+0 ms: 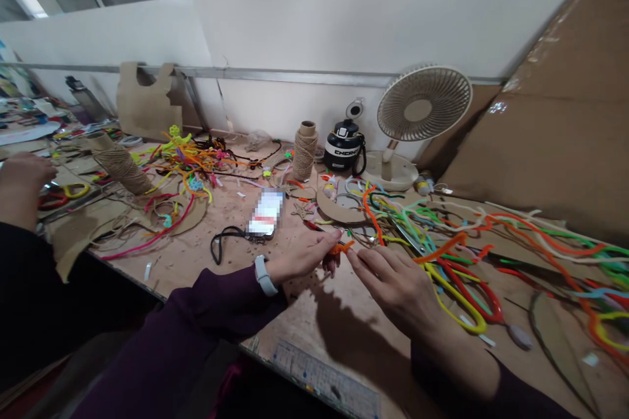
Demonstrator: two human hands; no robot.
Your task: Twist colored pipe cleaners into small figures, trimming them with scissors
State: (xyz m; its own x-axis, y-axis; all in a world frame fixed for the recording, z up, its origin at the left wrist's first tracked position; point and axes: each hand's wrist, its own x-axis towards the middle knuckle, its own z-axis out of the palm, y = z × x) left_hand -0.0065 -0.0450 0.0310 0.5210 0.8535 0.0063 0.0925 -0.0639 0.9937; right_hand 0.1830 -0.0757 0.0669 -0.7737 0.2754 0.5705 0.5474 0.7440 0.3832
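Note:
In the middle of the head view, my left hand (307, 256), with a watch (265, 276) at the wrist, pinches a small orange pipe cleaner piece (341, 248). My right hand (399, 283) meets it from the other side, its closed fingertips at the orange end. The fingers partly cover the piece, so its full shape is hidden. Another orange fuzzy strand (442, 249) shows behind my right hand; whether it joins the held piece I cannot tell. Close to my right hand lie scissors with yellow handles (462, 314) and scissors with red handles (491, 294).
A phone (265, 213), twine cones (305, 150), a black bottle (343, 147) and a fan (417, 111) stand or lie beyond my hands. Pipe cleaners (540, 229) cover the right side. Cardboard (555, 111) leans at the right. A ruler (324, 373) lies in front. Another person's hand (24, 177) is at left.

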